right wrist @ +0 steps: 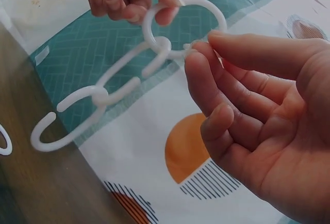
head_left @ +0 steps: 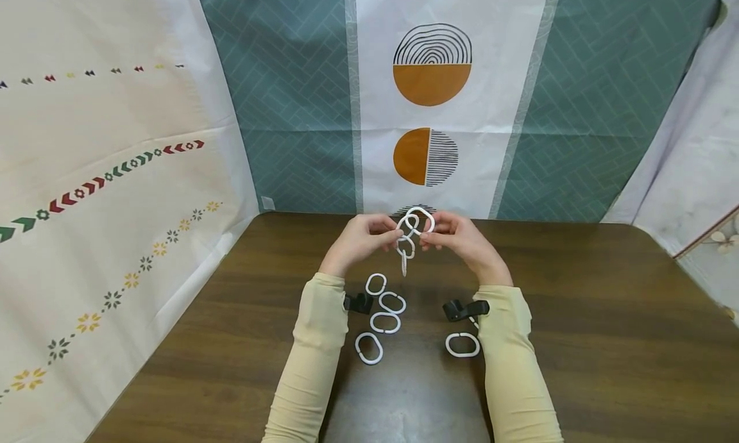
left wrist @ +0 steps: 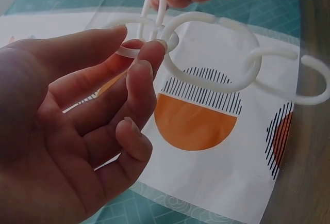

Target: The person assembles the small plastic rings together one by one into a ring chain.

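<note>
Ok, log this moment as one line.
left hand: pinches white chain | right hand: pinches white link at chain's top | tabletop: loose links lying

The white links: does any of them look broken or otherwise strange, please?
Nothing clearly stands out. The upper hanging link and the lower hanging link both have a small gap, but the gaps look alike, so probably made that way. One table link beside the right sleeve is mostly hidden; I cannot judge it.
</note>
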Demonstrator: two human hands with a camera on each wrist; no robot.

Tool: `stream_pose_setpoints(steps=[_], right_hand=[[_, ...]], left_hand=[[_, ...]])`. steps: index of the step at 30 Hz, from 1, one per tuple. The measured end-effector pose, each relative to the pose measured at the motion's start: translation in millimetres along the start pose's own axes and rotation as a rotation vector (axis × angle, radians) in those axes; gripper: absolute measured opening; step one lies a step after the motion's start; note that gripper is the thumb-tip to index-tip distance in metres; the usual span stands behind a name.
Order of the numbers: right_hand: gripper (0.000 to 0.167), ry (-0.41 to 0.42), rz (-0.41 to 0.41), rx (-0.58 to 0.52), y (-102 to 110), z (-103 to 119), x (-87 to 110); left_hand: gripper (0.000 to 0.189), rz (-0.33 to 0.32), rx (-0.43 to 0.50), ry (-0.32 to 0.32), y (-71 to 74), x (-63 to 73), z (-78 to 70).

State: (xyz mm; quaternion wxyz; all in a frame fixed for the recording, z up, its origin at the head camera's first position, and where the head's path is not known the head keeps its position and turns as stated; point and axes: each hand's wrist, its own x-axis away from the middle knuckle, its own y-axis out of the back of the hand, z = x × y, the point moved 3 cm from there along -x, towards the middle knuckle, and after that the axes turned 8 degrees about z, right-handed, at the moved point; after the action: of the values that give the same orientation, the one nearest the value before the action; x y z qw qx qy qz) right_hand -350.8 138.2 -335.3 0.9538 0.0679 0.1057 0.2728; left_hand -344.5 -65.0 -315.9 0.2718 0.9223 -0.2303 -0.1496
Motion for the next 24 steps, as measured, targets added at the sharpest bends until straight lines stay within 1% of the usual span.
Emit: stream_pose_setpoints(steps=[3,6,15,18,21,24], right_hand=[[0.011,-0.007,0.018,0.005,-3.0,0.0,-2.0],[0.010,-0.008,0.018,0.009,-4.4,0.7,-2.5],[0.006,-0.006,-0.001,0.023,-0.8,4.4,-0.7],[0.002,-0.005,-0.033,0.041,0.5,6.4,0.9],[0.009,-0.009,-0.069,0.093,1.1,7.5,2.1],[0.018,-0.017,-0.071,0.171,-0.1,7.2,1.4]], left_hand=[[0.015,0.022,-0.004,0.007,-1.7,-0.4,-0.5],[0.015,0.030,-0.022,0.013,-2.1,-0.9,-0.5],[0.016,0.037,-0.016,0.033,0.1,-0.9,1.0],[0.015,0.030,-0.020,0.058,1.4,0.2,1.8],[0.019,0.042,-0.031,0.084,1.8,1.1,3.2],[0.025,0.084,-0.032,0.089,-0.3,0.3,4.2]])
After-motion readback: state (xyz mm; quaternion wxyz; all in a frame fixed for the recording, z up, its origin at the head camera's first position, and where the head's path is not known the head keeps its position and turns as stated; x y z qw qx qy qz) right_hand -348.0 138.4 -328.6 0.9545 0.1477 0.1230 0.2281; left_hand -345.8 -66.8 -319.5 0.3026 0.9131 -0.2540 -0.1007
